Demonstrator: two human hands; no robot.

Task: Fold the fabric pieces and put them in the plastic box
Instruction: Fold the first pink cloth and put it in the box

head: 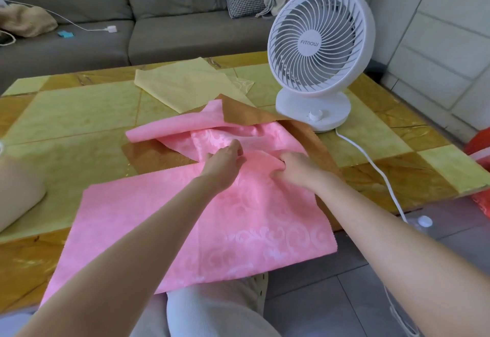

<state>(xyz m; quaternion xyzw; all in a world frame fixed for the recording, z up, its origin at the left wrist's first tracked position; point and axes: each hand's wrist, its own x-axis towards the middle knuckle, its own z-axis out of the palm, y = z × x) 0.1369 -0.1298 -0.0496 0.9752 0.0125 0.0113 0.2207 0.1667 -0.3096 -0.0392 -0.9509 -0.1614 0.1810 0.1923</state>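
A large pink patterned fabric [201, 230] lies spread over the near edge of the table [69, 113], its far part bunched and rolled. My left hand [225, 161] pinches a fold of it near the middle. Just to the right, my right hand [297, 167] grips the same pink fabric with curled fingers. A brown-orange fabric [249, 113] lies under and behind the pink one. A pale yellow fabric [185, 84] lies flat at the table's far side. No plastic box is in view.
A white desk fan [318, 52] stands at the table's right rear, its white cord [376, 167] trailing off the right edge to the floor. A grey sofa [159, 31] is behind the table. A beige rounded object [18, 190] sits at the left edge.
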